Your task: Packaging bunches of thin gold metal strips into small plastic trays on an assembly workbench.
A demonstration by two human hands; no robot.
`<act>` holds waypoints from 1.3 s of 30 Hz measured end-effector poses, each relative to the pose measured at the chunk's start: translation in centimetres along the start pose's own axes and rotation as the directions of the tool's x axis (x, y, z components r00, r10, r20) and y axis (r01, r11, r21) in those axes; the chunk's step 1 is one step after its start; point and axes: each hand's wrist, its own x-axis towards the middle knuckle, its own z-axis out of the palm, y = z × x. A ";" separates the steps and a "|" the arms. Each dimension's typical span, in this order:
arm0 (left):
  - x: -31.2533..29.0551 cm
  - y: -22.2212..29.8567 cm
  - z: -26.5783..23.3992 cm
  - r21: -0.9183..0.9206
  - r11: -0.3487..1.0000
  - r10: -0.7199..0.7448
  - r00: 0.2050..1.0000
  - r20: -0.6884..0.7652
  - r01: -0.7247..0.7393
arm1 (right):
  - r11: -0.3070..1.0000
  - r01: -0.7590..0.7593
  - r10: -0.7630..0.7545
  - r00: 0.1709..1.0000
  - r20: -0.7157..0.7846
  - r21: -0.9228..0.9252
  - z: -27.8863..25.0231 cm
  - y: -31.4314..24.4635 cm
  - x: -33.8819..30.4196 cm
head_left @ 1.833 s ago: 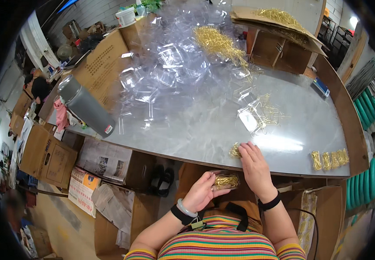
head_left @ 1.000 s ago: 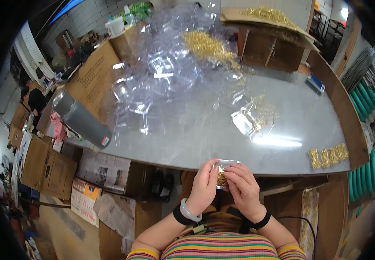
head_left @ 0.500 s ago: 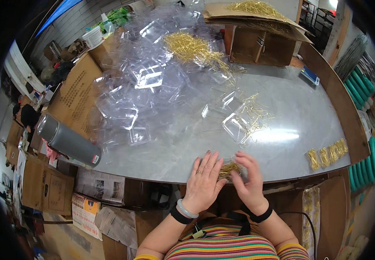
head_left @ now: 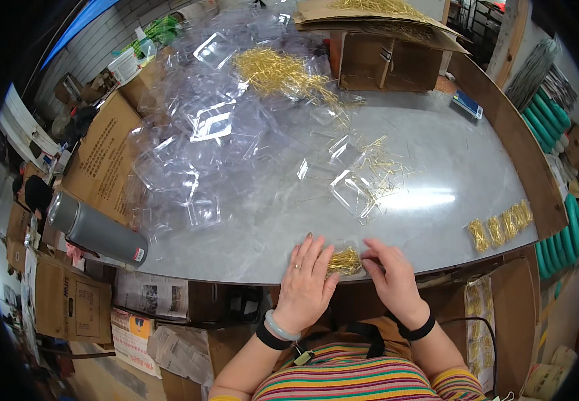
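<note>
- Fingers (head_left: 308, 248) of my left hand (head_left: 305, 284) lie spread flat; my right hand (head_left: 390, 274) curls loosely, both touching a small clear pack of gold wire (head_left: 344, 260) at the worktop (head_left: 263, 234) edge, 6 o'clock.
- I count five filled gold packs (head_left: 500, 226) at 3 o'clock.
- Empty clear trays (head_left: 196, 147) are heaped at 11 o'clock, too many to count.
- One grey flask (head_left: 95, 230) lies at 9 o'clock.

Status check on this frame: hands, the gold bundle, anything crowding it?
Left hand flat beside the gold wire bundle, right hand fingertips on it. Bundle at table near edge. Clear trays lie further back.
</note>
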 end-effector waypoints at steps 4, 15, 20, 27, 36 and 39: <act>0.6 0.2 -0.9 0.109 0.992 0.055 0.997 0.053 -0.061 | 0.998 -0.001 -0.005 0.996 0.087 0.069 -0.5 1.0 1.0; 0.7 -0.7 -0.2 -0.061 0.997 0.060 0.997 0.044 -0.057 | 0.999 0.003 0.000 0.997 -0.083 0.041 1.7 -0.3 1.1; 0.7 -0.7 0.2 -0.035 0.998 0.052 0.998 0.018 -0.051 | 0.966 0.145 -0.157 0.987 -0.042 -0.214 2.6 -1.3 -1.1; 0.6 -0.5 0.3 -0.012 0.997 0.071 0.997 -0.029 -0.071 | 0.984 0.122 -0.135 0.985 -0.103 -0.126 3.3 -0.2 0.1; -0.2 -1.3 1.1 0.013 0.995 0.101 0.991 -0.085 -0.100 | 0.955 0.239 -0.188 0.945 0.269 -0.173 1.9 -0.8 0.5; -0.3 -1.6 0.9 -0.096 0.994 0.049 0.996 -0.068 -0.055 | 0.940 0.256 -0.178 0.932 0.316 -0.226 1.9 -1.2 1.0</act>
